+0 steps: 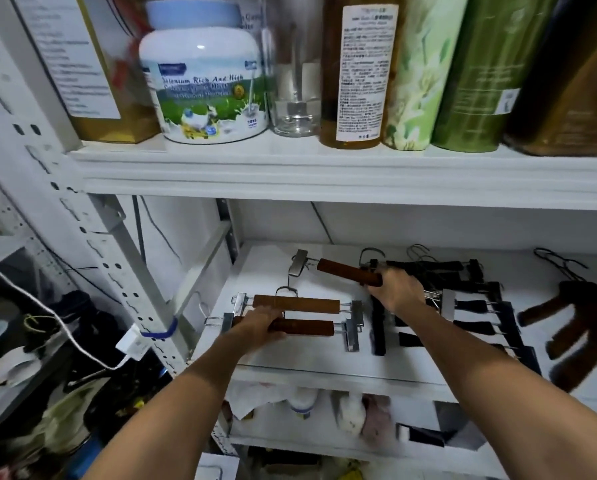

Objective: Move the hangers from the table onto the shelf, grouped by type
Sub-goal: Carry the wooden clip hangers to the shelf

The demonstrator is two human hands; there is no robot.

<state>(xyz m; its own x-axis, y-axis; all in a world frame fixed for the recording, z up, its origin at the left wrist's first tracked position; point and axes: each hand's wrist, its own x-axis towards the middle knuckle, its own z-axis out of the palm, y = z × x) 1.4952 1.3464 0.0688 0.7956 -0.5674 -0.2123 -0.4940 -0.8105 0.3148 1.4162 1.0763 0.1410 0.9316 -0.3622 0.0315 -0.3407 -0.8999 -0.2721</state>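
Shelf [266, 268], middle tier: two wooden clip hangers [300, 304] lie parallel, left hand [257, 329] curled over the nearer bar. Third wooden hanger [347, 271], tilted, end gripped by right hand [396, 292], beside black hangers [470, 305]. Step, as judged: grouping the wooden type. Next move probably calls for laying the third alongside the pair.

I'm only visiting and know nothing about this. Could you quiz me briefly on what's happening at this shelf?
1. True or false: the right hand grips the tilted wooden clip hanger.
2. The black clip hangers lie on which side of the wooden ones? A left, B right, C on the floor.
3. Counting the nearest wooden clip hanger, which the left hand holds, how many wooden clip hangers show?
Key: 1 true; 2 B; 3 three.
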